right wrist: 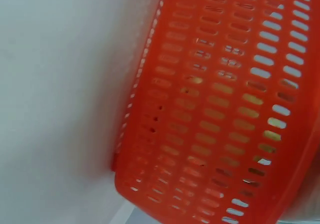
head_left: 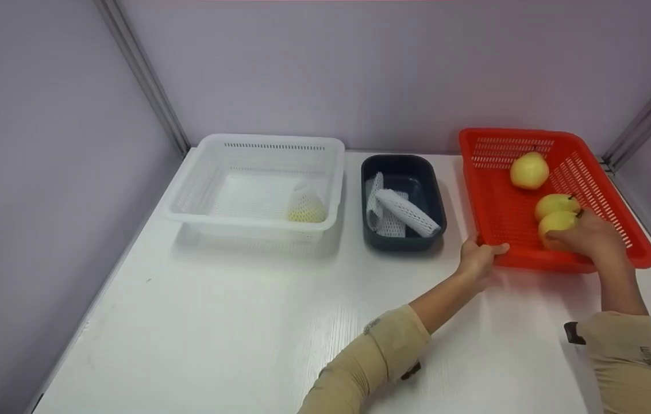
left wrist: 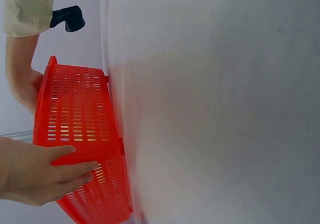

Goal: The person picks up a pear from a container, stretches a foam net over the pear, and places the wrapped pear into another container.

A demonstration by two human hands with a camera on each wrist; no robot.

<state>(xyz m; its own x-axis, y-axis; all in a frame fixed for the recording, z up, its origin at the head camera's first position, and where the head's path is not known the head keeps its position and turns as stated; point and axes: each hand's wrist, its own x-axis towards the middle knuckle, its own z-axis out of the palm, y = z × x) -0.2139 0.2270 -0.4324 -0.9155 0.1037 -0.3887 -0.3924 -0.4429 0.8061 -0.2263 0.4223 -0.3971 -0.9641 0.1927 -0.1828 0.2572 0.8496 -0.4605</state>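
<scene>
At the right, a red plastic basket (head_left: 509, 210) holds several yellow pears. My left hand (head_left: 477, 259) grips the basket's front left corner, its thumb over the rim; in the left wrist view, that hand's fingers (left wrist: 75, 170) lie along the slotted outer wall (left wrist: 77, 104). My right hand (head_left: 589, 234) reaches over the front rim and holds the nearest pear (head_left: 558, 224). Touching it is a second pear (head_left: 555, 204), while another pear (head_left: 530, 171) sits toward the back. The right wrist view shows mostly the basket wall (right wrist: 200, 84), which hides the grasping fingers.
A dark blue bin (head_left: 405, 244) in the middle contains several white foam net sleeves (head_left: 408, 213). Left of it, a white basket (head_left: 256, 221) holds one yellow fruit in a foam net (head_left: 306, 206). Pale panels (head_left: 302, 69) enclose the white table (head_left: 216, 322).
</scene>
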